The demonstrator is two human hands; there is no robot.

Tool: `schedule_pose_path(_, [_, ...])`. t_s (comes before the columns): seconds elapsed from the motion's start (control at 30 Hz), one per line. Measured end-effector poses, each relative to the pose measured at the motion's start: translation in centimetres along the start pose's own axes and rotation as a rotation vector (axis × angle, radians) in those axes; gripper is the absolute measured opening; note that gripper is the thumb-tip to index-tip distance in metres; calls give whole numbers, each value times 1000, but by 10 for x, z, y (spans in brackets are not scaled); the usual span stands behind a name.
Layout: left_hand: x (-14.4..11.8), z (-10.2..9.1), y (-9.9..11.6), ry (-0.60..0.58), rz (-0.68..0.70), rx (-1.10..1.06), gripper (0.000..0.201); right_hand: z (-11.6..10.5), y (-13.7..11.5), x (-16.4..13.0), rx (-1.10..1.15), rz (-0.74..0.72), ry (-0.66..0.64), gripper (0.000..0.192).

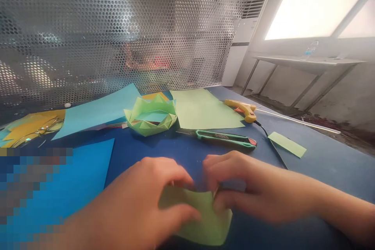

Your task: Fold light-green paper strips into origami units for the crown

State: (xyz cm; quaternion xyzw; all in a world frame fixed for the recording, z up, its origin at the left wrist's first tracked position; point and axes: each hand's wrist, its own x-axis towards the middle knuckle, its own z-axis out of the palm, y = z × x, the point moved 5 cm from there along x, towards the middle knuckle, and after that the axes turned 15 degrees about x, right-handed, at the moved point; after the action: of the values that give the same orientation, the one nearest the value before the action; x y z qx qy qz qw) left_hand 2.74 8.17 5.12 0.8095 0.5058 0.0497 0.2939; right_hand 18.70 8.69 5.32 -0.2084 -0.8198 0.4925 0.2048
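Observation:
My left hand (146, 199) and my right hand (243, 185) meet near the front edge of the dark blue table (181, 150). Both pinch a small light green paper piece (205, 218), which bends between the fingers. The left thumb lies across its lower left part, and the right fingers grip its upper right corner. Part of the paper is hidden under my left hand. Behind the hands stands a folded green paper crown (150, 115), untouched.
A green-handled utility knife (225, 138) lies behind my hands. A yellow glue gun (243, 109), a light green sheet (202, 109), a green strip (287, 144), blue sheets (99, 111), yellow paper with scissors (35, 127). A perforated metal screen (117, 27) backs the table.

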Motion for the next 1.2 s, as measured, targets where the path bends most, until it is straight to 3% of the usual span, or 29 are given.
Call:
schedule_pose_path(0.07, [-5,4,11,-101,95,296,13,7,-2,0,-23,24,-4,21])
schedule_pose_path(0.13, [-9,10,19,-152,161,452,16,14,-5,-1,-65,6,-4,21])
schedule_pose_path(0.33, [-5,24,17,-154,215,540,21,20,-8,-3,-113,-52,29,23])
schedule_pose_path(0.53, [0,23,4,34,292,513,30,13,-2,-2,-180,-79,95,19])
schedule_pose_path(0.73, [-2,25,6,-28,252,715,30,16,-1,-3,-251,-141,170,16])
schedule_pose_path(0.97, [-1,26,-3,354,431,595,34,18,-3,-4,-325,-177,276,23])
schedule_pose_path(1.07, [0,27,-8,351,417,561,34,17,-2,-3,-354,-184,315,23])
schedule_pose_path(1.2, [4,24,-6,242,329,572,31,13,4,-2,-316,-110,325,22])
